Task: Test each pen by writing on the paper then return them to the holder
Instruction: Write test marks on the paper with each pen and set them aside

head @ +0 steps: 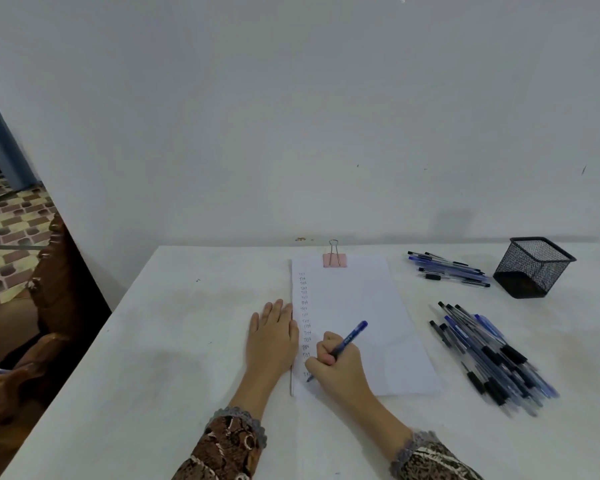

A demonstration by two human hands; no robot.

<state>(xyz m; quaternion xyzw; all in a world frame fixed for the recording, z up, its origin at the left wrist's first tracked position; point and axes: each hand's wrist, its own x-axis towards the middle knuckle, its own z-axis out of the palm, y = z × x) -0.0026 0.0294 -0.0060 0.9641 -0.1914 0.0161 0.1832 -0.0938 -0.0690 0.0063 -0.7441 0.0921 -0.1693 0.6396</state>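
I see the right hand (336,365) gripping a blue pen (350,336), with its tip on the lower left of the paper (361,323). The tip is below a column of marks that may read "Test". The left hand (272,336) lies flat with straight fingers at the paper's left edge. The holder (534,268) stands far right. A small group (451,270) of pens lies just left of it, and a pile (492,358) lies nearer me.

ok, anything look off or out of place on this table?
Nothing damaged or spilled. The mesh holder shows no pens inside; they lie loose on the table beside it, a farther pile and a nearer pile heaped crosswise. The holder looks tilted, possibly lens distortion. The paper lies straight.
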